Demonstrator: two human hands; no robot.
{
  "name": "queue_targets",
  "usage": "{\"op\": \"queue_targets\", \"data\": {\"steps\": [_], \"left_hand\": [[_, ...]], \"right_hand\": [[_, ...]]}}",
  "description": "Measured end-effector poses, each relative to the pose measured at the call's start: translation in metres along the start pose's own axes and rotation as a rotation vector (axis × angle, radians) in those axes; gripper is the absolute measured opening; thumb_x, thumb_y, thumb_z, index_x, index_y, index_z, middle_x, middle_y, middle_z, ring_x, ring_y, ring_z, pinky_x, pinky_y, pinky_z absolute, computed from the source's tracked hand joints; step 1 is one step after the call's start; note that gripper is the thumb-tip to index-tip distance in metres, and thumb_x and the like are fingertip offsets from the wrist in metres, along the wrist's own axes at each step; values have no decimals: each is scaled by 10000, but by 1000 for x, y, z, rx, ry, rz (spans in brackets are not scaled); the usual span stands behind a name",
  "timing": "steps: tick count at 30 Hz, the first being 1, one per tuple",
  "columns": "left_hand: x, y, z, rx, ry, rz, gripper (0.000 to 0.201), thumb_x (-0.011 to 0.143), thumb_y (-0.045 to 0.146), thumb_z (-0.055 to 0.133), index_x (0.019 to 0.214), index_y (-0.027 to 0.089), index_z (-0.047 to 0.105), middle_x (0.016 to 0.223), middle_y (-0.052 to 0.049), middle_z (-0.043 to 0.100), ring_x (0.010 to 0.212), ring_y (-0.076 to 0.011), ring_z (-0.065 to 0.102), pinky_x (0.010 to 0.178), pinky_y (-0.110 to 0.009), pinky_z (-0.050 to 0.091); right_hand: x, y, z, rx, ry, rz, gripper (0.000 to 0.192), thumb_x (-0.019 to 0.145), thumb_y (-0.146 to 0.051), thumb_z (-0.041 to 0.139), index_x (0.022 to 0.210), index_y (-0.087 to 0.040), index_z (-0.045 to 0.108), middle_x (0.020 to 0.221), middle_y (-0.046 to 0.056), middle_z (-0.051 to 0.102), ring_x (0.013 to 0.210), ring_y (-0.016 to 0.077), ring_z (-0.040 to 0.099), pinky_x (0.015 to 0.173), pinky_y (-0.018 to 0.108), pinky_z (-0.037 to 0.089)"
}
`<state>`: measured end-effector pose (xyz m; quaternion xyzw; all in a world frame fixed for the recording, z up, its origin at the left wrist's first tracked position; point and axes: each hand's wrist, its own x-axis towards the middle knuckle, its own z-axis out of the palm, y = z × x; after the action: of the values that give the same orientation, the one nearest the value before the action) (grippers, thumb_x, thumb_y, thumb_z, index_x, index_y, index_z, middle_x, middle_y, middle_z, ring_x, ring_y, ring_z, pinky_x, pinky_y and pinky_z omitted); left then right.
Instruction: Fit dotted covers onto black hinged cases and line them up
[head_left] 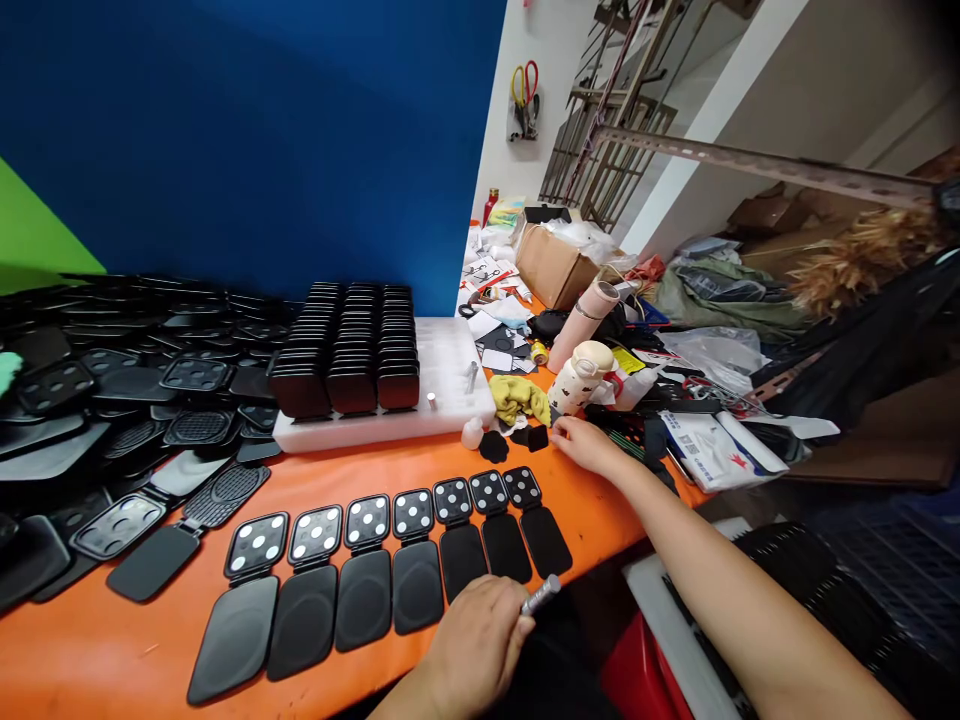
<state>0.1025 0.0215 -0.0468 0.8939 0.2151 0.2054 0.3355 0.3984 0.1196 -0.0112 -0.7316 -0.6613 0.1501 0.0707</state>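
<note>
My left hand (pixel 480 640) is closed around a short silver rod (pixel 541 595), whose end sticks out past the thumb, low over the table's front edge. Just beyond lies a row of hinged black cases (pixel 364 595), opened flat. Their upper halves hold round silvery discs (pixel 412 512) in a five-dot pattern; the lower halves are plain black. My right hand (pixel 583 443) reaches to the table's right side, fingers curled down beside a small black square pad (pixel 538 438). Whether anything is between those fingertips is hidden. Next to the pad lies a round-edged black piece (pixel 493 447).
Stacked black cases (pixel 346 350) stand on a white foam block (pixel 375 428) at the back. More cases (pixel 202 430) pile up on the left. A yellow cloth (pixel 519 398), a small white bottle (pixel 472 433), a cream tumbler (pixel 577 378) and a pink tumbler (pixel 583 325) crowd the right.
</note>
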Motion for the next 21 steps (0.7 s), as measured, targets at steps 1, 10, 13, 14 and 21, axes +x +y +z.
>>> {"op": "queue_targets", "data": {"steps": [1, 10, 13, 14, 21], "left_hand": [[0, 0, 0, -2, 1, -4, 132, 887, 188, 355, 902, 197, 485, 820, -41, 591, 742, -194, 536, 710, -346, 475], [0, 1, 0, 10, 25, -20, 137, 893, 195, 343, 889, 192, 479, 819, -48, 591, 737, -194, 536, 713, -347, 476], [0, 2, 0, 23, 13, -22, 143, 896, 206, 342, 897, 190, 484, 827, -53, 594, 742, -199, 537, 707, -350, 476], [0, 2, 0, 26, 8, -25, 144, 897, 209, 344, 902, 190, 486, 830, -54, 594, 744, -201, 537, 704, -350, 476], [-2, 1, 0, 20, 19, -27, 134, 890, 195, 348, 912, 196, 481, 835, -49, 594, 749, -199, 538, 708, -347, 476]], "right_hand": [[5, 1, -1, -4, 4, 5, 168, 873, -308, 505, 831, -159, 571, 848, 26, 589, 779, 157, 552, 728, 322, 433], [32, -14, 18, 10, -39, -16, 358, 803, -359, 619, 1099, -166, 558, 1149, 78, 541, 1015, 217, 525, 874, 408, 417], [40, -17, 27, 6, -50, 50, 349, 820, -374, 599, 1088, -155, 553, 1138, 81, 544, 1016, 222, 527, 860, 416, 429], [43, -17, 29, 3, -53, 84, 321, 835, -372, 581, 1068, -152, 558, 1120, 78, 553, 997, 216, 536, 845, 412, 439], [50, -15, 33, 42, -82, 252, 250, 875, -356, 536, 1001, -144, 574, 958, 44, 602, 792, 154, 590, 702, 333, 501]]}}
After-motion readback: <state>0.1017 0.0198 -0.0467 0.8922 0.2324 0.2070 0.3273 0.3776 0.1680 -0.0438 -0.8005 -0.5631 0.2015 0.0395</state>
